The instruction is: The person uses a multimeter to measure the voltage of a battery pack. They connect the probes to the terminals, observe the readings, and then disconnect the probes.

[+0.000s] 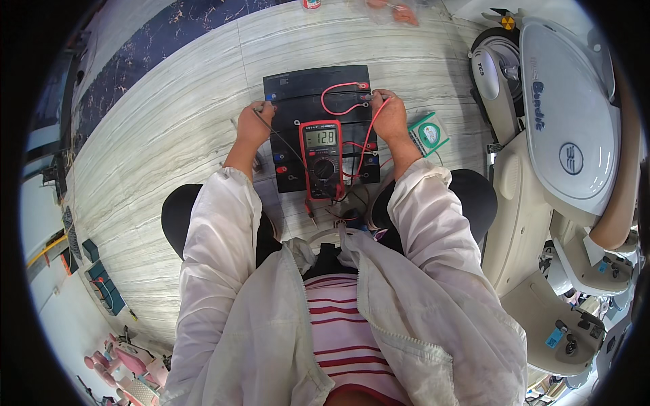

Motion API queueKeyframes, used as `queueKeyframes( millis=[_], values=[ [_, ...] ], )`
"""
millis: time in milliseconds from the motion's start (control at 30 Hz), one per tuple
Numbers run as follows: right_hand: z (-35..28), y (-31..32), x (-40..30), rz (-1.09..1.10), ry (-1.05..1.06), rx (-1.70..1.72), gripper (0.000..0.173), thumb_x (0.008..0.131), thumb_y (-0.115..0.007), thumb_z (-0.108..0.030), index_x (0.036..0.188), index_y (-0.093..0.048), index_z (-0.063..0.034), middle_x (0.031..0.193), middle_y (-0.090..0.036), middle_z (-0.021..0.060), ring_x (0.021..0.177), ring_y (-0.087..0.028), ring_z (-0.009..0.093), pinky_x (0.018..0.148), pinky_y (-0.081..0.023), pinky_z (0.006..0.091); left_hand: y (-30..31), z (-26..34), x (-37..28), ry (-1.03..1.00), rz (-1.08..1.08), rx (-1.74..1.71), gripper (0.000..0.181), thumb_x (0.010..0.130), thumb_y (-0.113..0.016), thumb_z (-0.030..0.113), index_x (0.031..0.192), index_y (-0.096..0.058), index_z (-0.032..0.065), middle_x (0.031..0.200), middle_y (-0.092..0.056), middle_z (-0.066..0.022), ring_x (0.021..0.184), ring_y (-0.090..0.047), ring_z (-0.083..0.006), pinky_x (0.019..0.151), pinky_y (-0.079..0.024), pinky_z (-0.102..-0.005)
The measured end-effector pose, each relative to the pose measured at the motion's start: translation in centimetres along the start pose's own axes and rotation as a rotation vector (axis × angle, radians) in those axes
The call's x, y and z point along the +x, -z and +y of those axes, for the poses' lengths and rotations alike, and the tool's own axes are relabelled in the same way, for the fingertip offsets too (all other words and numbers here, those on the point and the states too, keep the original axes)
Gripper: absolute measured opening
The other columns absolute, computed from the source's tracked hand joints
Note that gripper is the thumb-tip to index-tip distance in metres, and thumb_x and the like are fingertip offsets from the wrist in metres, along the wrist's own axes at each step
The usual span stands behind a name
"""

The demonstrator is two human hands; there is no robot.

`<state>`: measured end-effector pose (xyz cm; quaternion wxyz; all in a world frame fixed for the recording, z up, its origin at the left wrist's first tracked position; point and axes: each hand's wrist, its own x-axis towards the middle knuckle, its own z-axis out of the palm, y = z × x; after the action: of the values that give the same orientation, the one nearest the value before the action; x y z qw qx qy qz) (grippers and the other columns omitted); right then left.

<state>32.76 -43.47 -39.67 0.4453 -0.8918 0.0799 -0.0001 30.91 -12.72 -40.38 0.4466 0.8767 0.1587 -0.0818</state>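
Note:
Several black batteries (pixel 317 108) lie side by side on the floor before me, with blue and red terminals at their ends. At their left edge my left hand (pixel 255 122) grips a test probe on a black lead (pixel 280 138). My right hand (pixel 390 115) pinches a grey test probe (pixel 375 97) at a terminal on the right side; a red lead (pixel 374 122) runs down from it. On top of the batteries rests a red-and-black digital multimeter (pixel 323 167), its display lit with digits. A red jumper wire (pixel 325 101) with ring ends loops beside the right-hand terminals.
A green-and-white device with a dial (pixel 429 134) lies right of the batteries. Electric scooters (pixel 569 116) line the right side. Loose wires and a red-handled pointed tool (pixel 310 213) lie near my feet. More batteries (pixel 105 288) stand at the left wall.

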Motion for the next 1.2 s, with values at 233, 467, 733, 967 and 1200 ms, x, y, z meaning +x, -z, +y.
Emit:
queueKeyframes(
  millis=[233, 467, 733, 967, 1200],
  values=[
    [-0.1, -0.1, -0.1, 0.004, 0.013, 0.014, 0.029, 0.093, -0.053, -0.023, 0.099, -0.066, 0.0027, 0.089, -0.067, 0.0248, 0.086, -0.065, 0.040, 0.078, -0.051, 0.0419, 0.0, 0.0, -0.3, -0.012, 0.009, -0.029, 0.037, 0.091, -0.052, 0.034, 0.090, -0.069, 0.0015, 0.076, -0.068, -0.0160, 0.076, -0.066, -0.0310, 0.070, -0.049, -0.0369],
    [0.5, -0.5, 0.1, 0.067, 0.119, -0.045, 0.026, 0.094, -0.053, -0.018, 0.093, -0.064, 0.0053, 0.074, -0.068, 0.0186, 0.069, -0.067, 0.029, 0.065, -0.051, 0.0342, 0.1, 0.0, -0.3, -0.014, 0.005, -0.039, 0.036, 0.091, -0.052, 0.034, 0.091, -0.069, 0.0016, 0.076, -0.068, -0.0149, 0.075, -0.066, -0.0287, 0.070, -0.049, -0.0357],
    [0.1, -0.4, -0.1, 0.054, 0.136, -0.057, 0.027, 0.094, -0.052, -0.018, 0.093, -0.064, 0.0064, 0.073, -0.067, 0.0200, 0.068, -0.067, 0.032, 0.064, -0.051, 0.0361, 0.2, 0.1, -0.3, -0.020, 0.016, -0.024, 0.036, 0.091, -0.052, 0.034, 0.090, -0.069, 0.0017, 0.075, -0.068, -0.0141, 0.073, -0.066, -0.0276, 0.069, -0.049, -0.0351],
    [0.0, -0.4, 0.0, 0.057, 0.147, -0.063, 0.028, 0.094, -0.050, -0.018, 0.093, -0.064, 0.0067, 0.074, -0.067, 0.0201, 0.069, -0.067, 0.032, 0.065, -0.051, 0.0361, 0.4, 0.6, -0.5, -0.019, 0.005, -0.013, 0.037, 0.092, -0.051, 0.034, 0.090, -0.069, 0.0019, 0.075, -0.068, -0.0133, 0.073, -0.066, -0.0266, 0.069, -0.049, -0.0349],
    [-0.5, -0.2, -0.1, 0.057, 0.124, -0.059, 0.029, 0.093, -0.051, -0.019, 0.093, -0.065, 0.0060, 0.074, -0.067, 0.0199, 0.070, -0.067, 0.032, 0.066, -0.051, 0.0362, 0.5, 0.7, -0.6, -0.020, 0.003, -0.014, 0.036, 0.092, -0.051, 0.033, 0.091, -0.069, 0.0017, 0.077, -0.069, -0.0134, 0.075, -0.066, -0.0271, 0.070, -0.049, -0.0352]
  ],
)
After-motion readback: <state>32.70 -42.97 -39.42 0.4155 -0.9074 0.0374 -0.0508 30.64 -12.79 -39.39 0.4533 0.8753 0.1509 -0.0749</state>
